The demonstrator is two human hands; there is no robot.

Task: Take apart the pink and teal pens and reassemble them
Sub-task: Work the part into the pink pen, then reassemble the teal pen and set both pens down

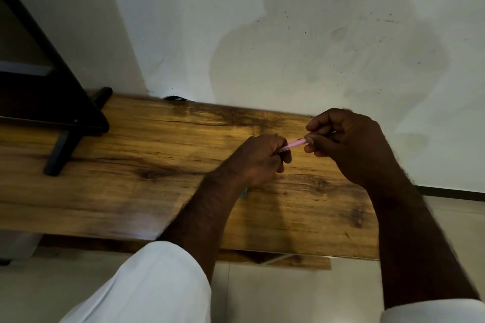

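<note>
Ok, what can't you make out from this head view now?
1. Pink pen: head view, only a short span shows; left hand and right hand cover both ends, so assembled or apart is unclear.
2. Teal pen: head view, only a sliver shows; the left forearm hides the rest.
3. Black stand: head view, cut off by the left edge.

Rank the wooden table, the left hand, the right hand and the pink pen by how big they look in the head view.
1. wooden table
2. right hand and left hand: the right looks slightly bigger but may be nearer the camera, so they are not ranked.
3. pink pen, with only a short stretch showing between the hands.
</note>
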